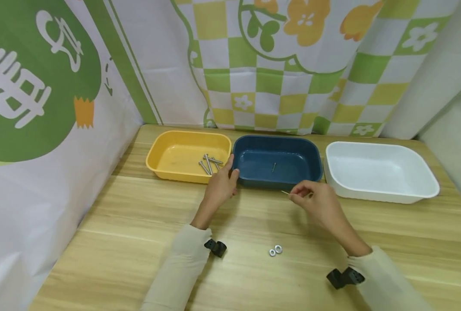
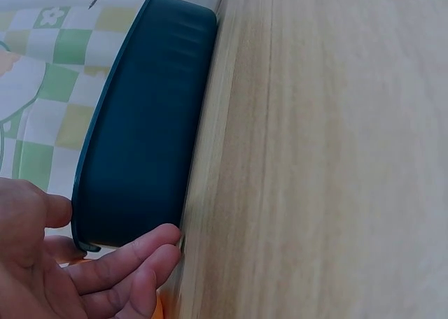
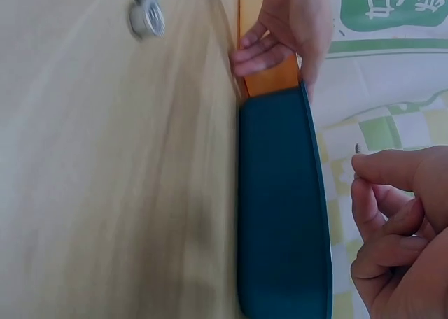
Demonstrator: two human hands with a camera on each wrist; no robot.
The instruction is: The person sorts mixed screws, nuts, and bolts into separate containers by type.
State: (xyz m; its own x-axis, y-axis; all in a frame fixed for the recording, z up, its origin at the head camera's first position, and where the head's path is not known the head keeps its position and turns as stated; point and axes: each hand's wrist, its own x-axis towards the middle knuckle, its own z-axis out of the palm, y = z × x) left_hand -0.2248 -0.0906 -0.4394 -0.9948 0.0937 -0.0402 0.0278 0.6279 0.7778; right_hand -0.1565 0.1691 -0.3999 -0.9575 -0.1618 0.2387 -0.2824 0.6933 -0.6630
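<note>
My right hand pinches a small thin screw between thumb and fingertips, just in front of the dark blue bin. The screw's threaded tip pokes out above the fingers in the right wrist view. At the blue bin's near left corner, my left hand touches the wall and rim with fingers mostly straight. A similar small screw lies inside the blue bin. Several longer bolts lie in the right part of the yellow bin, partly hidden by the left hand.
Two hex nuts lie on the wooden table between the forearms. A white bin stands right of the blue one. Behind the bins hangs a checkered, printed cloth.
</note>
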